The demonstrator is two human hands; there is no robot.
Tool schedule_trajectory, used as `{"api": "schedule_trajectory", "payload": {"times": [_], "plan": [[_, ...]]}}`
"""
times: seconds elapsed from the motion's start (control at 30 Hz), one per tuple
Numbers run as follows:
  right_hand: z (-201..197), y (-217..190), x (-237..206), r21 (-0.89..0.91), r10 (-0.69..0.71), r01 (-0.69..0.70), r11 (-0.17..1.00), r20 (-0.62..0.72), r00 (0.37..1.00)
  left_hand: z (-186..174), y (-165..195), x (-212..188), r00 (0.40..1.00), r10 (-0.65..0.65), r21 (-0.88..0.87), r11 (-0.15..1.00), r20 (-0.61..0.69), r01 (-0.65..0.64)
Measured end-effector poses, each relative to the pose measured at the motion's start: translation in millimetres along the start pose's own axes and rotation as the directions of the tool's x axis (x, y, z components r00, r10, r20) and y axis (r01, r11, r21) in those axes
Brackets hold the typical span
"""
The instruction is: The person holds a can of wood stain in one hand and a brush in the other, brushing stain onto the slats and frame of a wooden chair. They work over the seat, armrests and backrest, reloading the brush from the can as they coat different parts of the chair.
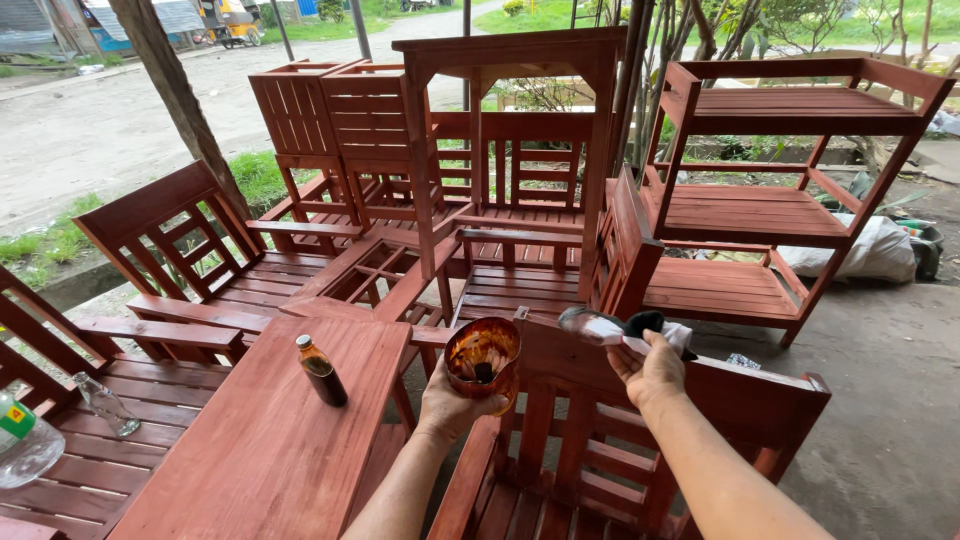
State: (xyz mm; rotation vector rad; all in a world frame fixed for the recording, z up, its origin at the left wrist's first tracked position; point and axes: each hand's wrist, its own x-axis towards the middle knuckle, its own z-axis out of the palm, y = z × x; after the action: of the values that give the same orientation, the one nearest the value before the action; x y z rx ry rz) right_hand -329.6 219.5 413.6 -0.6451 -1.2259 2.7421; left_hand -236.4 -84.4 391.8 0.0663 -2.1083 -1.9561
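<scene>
My left hand (452, 408) holds a stained clear plastic cup (483, 358) with dark reddish-brown liquid in it, just above the top rail of a red-brown wooden chair (640, 440). My right hand (652, 368) grips a white rag with a dark stained wad (640, 328) and presses it against the chair's top rail (560, 345). A small brown glass bottle (321, 370) with a metal cap stands upright on the red-brown wooden table (250, 450) to the left of the cup.
Stained wooden chairs (190, 250), benches and a three-tier shelf (770, 190) crowd the space ahead. A clear glass bottle (105, 403) lies on a slatted seat at left, beside a clear plastic bottle (25, 440). Bare concrete floor (890, 400) lies at right.
</scene>
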Motion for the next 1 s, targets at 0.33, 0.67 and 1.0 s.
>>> {"api": "schedule_trajectory", "payload": {"times": [0.33, 0.67, 1.0], "plan": [[75.9, 35.0, -11.6, 0.043, 0.015, -0.010, 0.999, -0.113, 0.994, -44.2, -8.8, -0.3, 1.000, 0.007, 0.060, 0.998, 0.002, -0.007], [110.4, 51.0, -16.5, -0.018, 0.026, -0.031, 0.999, -0.220, 0.975, -72.0, -15.1, 7.2, 0.997, -0.071, 0.052, 0.996, 0.010, 0.070], [107.5, 39.9, -14.6, -0.128, -0.039, 0.003, 0.992, -0.277, 0.960, -68.3, -10.0, 0.9, 1.000, -0.010, 0.031, 0.999, 0.017, 0.010]]}}
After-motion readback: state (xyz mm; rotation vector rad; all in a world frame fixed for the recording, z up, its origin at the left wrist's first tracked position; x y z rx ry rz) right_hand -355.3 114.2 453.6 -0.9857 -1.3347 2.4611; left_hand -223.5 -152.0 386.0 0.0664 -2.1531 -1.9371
